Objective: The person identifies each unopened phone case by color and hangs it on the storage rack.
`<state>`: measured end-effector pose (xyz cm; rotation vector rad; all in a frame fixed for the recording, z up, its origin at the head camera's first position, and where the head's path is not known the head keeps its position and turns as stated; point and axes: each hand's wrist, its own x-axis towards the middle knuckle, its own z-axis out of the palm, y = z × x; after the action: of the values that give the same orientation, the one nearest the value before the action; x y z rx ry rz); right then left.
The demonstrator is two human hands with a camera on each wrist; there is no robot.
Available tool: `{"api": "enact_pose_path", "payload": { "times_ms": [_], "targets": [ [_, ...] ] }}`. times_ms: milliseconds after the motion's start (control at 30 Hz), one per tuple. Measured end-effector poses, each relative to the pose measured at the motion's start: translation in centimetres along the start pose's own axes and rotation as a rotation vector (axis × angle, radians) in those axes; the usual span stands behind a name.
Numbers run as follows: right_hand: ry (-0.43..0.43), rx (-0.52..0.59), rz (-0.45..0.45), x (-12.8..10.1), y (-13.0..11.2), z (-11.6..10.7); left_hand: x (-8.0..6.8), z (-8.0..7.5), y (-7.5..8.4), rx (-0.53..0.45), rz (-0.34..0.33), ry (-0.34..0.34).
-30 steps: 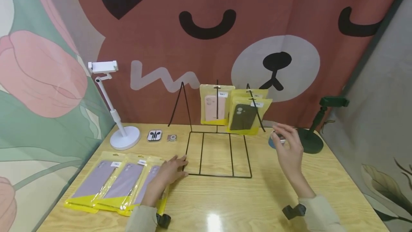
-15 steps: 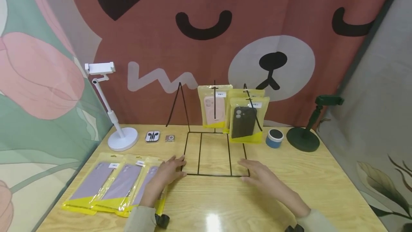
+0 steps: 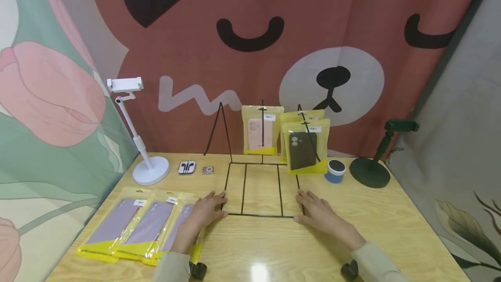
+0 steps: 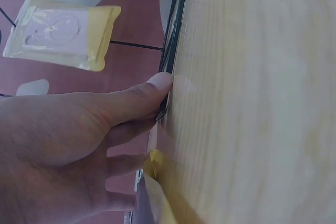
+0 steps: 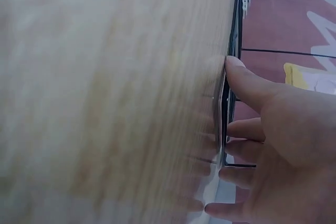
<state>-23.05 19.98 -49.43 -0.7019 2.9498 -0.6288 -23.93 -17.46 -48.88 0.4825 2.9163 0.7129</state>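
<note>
A black wire display rack point(image 3: 261, 215) stands on the table. My left hand point(image 3: 204, 213) rests at the front left corner of its base, thumb tip point(image 4: 163, 80) against the wire. At the front right corner, my right hand point(image 3: 324, 217) touches the base wire with thumb and fingers point(image 5: 244, 129) fairly straight. From the rack's middle hook hangs a yellow pouch with a pink phone case point(image 3: 256, 130). Two pouches hang one behind the other on the right hook, the front one holding a black phone case point(image 3: 302, 149). The left hook bears nothing.
Several yellow pouches with purple phone cases point(image 3: 150, 221) lie at the left, partly under my left arm. Behind them are a white phone stand point(image 3: 150, 171), boxed earphones point(image 3: 186, 167) and a small clip-like device point(image 3: 208, 170). A blue jar point(image 3: 334, 172) and green phone stand point(image 3: 369, 172) are right.
My right hand has come down from beside the blue jar to the rack's front right corner. The front pouch with the black case has shifted slightly on its hook. My left hand has stayed put.
</note>
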Motion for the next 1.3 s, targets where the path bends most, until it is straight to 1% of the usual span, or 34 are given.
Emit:
{"api": "enact_pose_path", "payload": {
  "times_ms": [100, 300, 533, 700, 800, 933, 967, 1033, 1100, 1200, 1267, 1300],
  "targets": [
    [0.014, 0.000, -0.015, 0.1, 0.2, -0.1, 0.0, -0.1, 0.1, -0.004, -0.004, 0.001],
    [0.001, 0.024, -0.035, 0.1, 0.8, -0.4, -0.1, -0.1, 0.0, -0.006, -0.007, -0.008],
    [0.021, 0.028, -0.080, 0.2, 1.4, -0.4, 0.0, 0.1, -0.1, -0.006, -0.017, 0.007],
    [0.007, 0.051, -0.080, 0.4, 1.2, -0.1, -0.5, 0.1, -0.1, 0.021, -0.014, 0.023],
    [0.010, 0.052, -0.086, 0.5, 1.0, 0.2, -0.9, -0.5, -0.1, 0.038, 0.024, 0.063],
    [0.026, 0.043, -0.089, 0.7, 0.8, 0.5, -1.9, -2.4, -0.2, 0.027, 0.071, 0.122],
    [0.026, 0.046, -0.086, 0.8, 0.8, 0.6, -2.3, -3.0, -0.5, 0.026, 0.081, 0.136],
    [0.025, 0.046, -0.081, 0.7, 0.8, 0.7, -3.4, -4.2, -1.5, 0.026, 0.081, 0.162],
    [0.021, 0.050, -0.072, 0.7, 0.8, 0.7, -4.8, -5.2, -3.3, 0.066, 0.087, 0.210],
    [0.023, 0.041, -0.062, 0.5, 0.9, 0.5, -7.0, -6.8, -6.8, 0.126, 0.072, 0.275],
    [0.027, 0.039, -0.054, 0.4, 1.0, 0.3, -8.3, -7.9, -9.4, 0.165, 0.039, 0.309],
    [0.028, 0.038, -0.052, 0.4, 1.0, 0.2, -9.0, -8.4, -10.8, 0.180, 0.038, 0.340]
  ]
}}
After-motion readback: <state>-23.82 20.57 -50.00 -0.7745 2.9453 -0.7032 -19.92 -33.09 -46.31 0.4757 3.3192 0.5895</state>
